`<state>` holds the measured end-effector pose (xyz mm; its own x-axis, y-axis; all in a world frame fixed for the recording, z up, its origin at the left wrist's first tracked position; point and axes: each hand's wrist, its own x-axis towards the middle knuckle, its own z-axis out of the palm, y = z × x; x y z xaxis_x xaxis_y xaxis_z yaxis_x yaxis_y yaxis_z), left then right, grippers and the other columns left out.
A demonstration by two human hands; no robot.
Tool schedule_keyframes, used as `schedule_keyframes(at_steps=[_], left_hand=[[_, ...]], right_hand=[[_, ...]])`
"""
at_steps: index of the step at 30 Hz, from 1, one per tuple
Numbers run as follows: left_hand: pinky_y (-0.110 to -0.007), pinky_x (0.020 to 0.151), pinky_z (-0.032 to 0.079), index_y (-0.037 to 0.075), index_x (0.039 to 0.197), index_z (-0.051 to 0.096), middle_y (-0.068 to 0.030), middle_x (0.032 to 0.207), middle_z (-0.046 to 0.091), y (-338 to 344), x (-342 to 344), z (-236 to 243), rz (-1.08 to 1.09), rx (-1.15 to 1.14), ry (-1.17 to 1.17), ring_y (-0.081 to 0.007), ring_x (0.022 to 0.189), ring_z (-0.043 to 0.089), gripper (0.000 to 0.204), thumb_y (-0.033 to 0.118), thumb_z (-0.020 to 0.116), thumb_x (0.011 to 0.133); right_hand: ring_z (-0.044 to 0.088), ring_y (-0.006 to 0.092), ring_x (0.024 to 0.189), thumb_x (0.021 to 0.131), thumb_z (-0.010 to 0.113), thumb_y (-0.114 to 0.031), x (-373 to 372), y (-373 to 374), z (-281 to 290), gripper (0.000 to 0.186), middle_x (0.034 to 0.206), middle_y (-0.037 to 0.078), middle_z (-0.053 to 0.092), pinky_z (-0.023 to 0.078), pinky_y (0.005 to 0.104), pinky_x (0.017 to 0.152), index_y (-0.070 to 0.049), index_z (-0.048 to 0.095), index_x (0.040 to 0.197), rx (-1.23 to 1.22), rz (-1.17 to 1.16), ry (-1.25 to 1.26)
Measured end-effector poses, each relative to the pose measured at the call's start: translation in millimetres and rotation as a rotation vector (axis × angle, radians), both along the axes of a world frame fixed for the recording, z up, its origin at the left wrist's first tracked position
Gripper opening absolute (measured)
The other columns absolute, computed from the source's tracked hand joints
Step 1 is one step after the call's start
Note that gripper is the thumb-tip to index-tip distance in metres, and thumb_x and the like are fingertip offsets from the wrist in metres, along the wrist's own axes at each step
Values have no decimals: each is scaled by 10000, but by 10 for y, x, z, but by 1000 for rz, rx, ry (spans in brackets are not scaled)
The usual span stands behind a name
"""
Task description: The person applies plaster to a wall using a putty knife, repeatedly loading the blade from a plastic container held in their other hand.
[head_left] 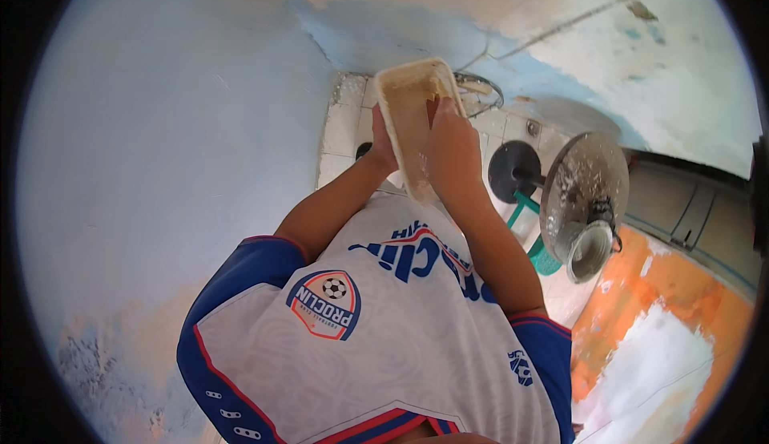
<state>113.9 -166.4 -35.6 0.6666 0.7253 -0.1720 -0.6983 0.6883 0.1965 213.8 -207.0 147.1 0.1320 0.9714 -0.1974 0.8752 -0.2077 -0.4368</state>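
Note:
A cream-coloured rectangular tray (416, 135) is held up in front of my chest, tilted so that its inside shows. Pale beige paste or residue coats its bottom and walls. My left hand (384, 141) grips the tray by its left side. Over the tray's right side, my right hand (453, 143) closes round a reddish-brown flat tool (433, 111), which dips into the far part of the tray. The tool looks like a scraper, but my fingers hide most of it.
A round spattered table (565, 175) stands to the right, with a pale bucket (590, 252) on its near side. A dark round base (514, 170) and a green stool (545, 261) are beside it. Patchy pale-blue walls (184, 155) meet behind the tray, above white floor tiles (340, 139).

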Motion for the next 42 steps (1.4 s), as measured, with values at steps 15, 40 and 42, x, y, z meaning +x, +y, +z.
schedule_keyframes(at_steps=[15, 40, 42], left_hand=[[-442, 1123, 445, 121, 1528, 469, -122, 1466, 558, 913, -338, -57, -173, 113, -480, -294, 1323, 554, 963, 838, 293, 910], [-452, 1107, 467, 113, 1510, 489, -123, 1429, 590, 1162, 41, 204, -180, 254, -144, -304, 1286, 587, 923, 810, 302, 934], [-450, 1101, 472, 114, 1508, 492, -124, 1421, 596, 1109, 91, 324, -182, 175, -209, -301, 1280, 592, 924, 814, 308, 933]], right_hand=[[701, 465, 851, 997, 558, -76, -513, 575, -240, 337, 902, 266, 716, 533, 537, 759, -12, 569, 1327, 141, -252, 185], [715, 430, 803, 970, 577, -64, -227, 559, -64, 379, 852, 245, 718, 550, 515, 722, -11, 542, 1343, 219, -259, 17], [717, 427, 805, 965, 571, -57, -171, 471, 12, 380, 853, 240, 720, 552, 513, 726, -9, 544, 1341, 185, -232, 69]])
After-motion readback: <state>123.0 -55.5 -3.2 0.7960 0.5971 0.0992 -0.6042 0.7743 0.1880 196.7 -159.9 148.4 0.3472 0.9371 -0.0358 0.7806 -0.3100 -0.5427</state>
